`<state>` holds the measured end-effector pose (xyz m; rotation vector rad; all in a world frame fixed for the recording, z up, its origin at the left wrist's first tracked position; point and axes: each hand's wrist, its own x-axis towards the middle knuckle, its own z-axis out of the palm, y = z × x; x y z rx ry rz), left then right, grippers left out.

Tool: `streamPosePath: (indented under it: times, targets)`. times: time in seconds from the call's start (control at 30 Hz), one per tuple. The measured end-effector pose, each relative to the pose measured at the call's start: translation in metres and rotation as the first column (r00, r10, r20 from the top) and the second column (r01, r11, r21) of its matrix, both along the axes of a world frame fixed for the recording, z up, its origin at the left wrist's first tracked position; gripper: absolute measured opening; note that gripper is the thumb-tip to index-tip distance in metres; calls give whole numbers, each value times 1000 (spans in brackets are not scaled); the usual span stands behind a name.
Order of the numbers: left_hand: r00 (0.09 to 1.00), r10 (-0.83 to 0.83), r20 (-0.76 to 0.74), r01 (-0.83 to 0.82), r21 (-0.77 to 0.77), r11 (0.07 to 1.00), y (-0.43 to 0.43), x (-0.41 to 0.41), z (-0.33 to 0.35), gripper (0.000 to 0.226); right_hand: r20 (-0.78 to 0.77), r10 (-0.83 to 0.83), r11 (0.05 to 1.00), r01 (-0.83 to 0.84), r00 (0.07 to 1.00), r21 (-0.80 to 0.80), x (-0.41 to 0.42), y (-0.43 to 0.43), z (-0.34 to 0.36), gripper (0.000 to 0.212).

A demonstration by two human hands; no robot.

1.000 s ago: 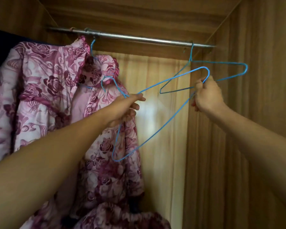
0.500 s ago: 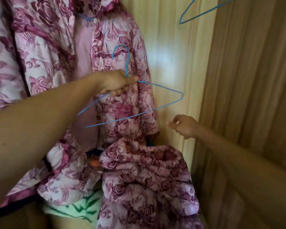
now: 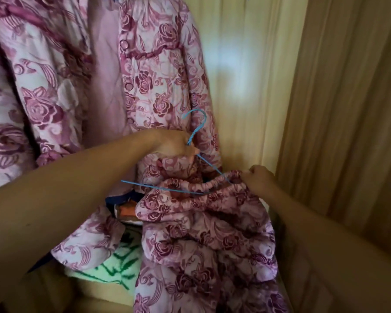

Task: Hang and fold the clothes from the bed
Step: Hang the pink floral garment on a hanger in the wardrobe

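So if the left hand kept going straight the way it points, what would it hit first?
Probably the sleeve of the hanging floral jacket, just behind the left hand, which grips the blue hanger. Depth is unclear; it could slip past to the wardrobe's back panel.

A pale back panel catches a soft glare — beside it, on the right, a wood-grain side wall.

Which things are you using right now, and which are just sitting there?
In use: blue hanger, gripped by left hand; floral trousers, waistband pinched by right hand.
Just there: floral jacket, already hanging; green cloth; wardrobe wall.
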<state>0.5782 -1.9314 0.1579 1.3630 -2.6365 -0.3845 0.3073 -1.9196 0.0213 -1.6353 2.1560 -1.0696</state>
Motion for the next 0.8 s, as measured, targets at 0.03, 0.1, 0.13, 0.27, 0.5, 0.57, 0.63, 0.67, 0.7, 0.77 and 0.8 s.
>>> streamPosePath:
  times: [0.03, 0.1, 0.13, 0.27, 0.5, 0.57, 0.63, 0.67, 0.7, 0.77, 0.8]
  targets:
    - [1000, 5, -23, -6, -14, 1000, -3, -5, -5, 43, 55, 16, 997, -11, 998, -82, 6, 2, 9, 34]
    - [991, 8, -131, -11, -23, 1000, -5, -17, -16, 42, 157, 78, 973, -41, 985, -227, 21, 5, 28, 26]
    - [983, 2, -185, -8, -34, 999, -3, -24, -20, 40, 194, 130, 955, -70, 972, -288, 26, 6, 35, 23]
    - [927, -3, -374, -16, -50, 999, 4, -42, -35, 41, 95, 301, 907, -255, 949, -335, 21, 10, 54, 24]
    - [869, -144, -474, -32, -343, 939, -9, -46, -52, 35, -228, 329, 930, -356, 916, -92, 1, 25, 17, 57]
    - [860, -237, -452, -104, -609, 786, -6, -44, -64, 28, -214, 290, 939, -321, 933, -124, -1, 19, 10, 57]
    - [851, -377, -364, -47, -770, 636, 2, -38, -86, 43, -182, 274, 946, -299, 945, -128, -7, 15, 11, 56]
    - [838, -463, -288, 44, -811, 583, 6, -33, -102, 40, -172, 265, 947, -290, 949, -137, -10, 13, 11, 56]
    - [842, -503, -197, 141, -819, 557, 12, -29, -118, 38, -164, 265, 945, -289, 950, -151, -13, 13, 13, 56]
    - [857, -509, -76, 279, -764, 582, 10, -17, -152, 44, -145, 259, 943, -283, 955, -177, -17, 10, 18, 53]
    - [869, -492, -48, 307, -727, 614, 6, -11, -165, 49, -139, 263, 941, -286, 955, -182, -20, 9, 21, 52]
